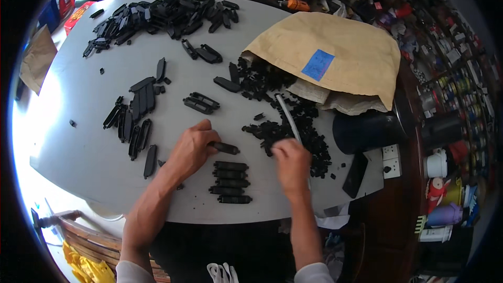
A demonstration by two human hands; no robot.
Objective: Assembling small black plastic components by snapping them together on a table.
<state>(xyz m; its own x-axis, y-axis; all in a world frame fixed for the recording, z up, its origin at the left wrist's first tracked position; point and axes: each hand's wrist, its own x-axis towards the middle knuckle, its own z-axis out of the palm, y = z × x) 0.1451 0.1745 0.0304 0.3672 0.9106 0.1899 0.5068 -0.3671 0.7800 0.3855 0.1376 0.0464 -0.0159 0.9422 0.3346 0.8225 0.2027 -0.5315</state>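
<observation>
My left hand (pixel 195 144) is closed on one end of a long black plastic piece (pixel 226 148), held low over the grey table (pixel 173 194). Just below it, several similar black pieces (pixel 231 183) lie stacked in a neat column. My right hand (pixel 291 161) has its fingers drawn together at the edge of a pile of small black parts (pixel 309 126); whatever is between the fingertips is too small and blurred to make out. A pale grey strip (pixel 286 113) lies across that pile, its lower end running behind my right hand.
A big heap of black pieces (pixel 167 15) covers the table's far left. Looser groups (pixel 141 99) lie left of my left hand. A brown paper sack (pixel 356 47) with blue tape, a black cylinder (pixel 367 132), a black phone-like slab (pixel 356 174) and a white socket strip (pixel 391 160) line the right side.
</observation>
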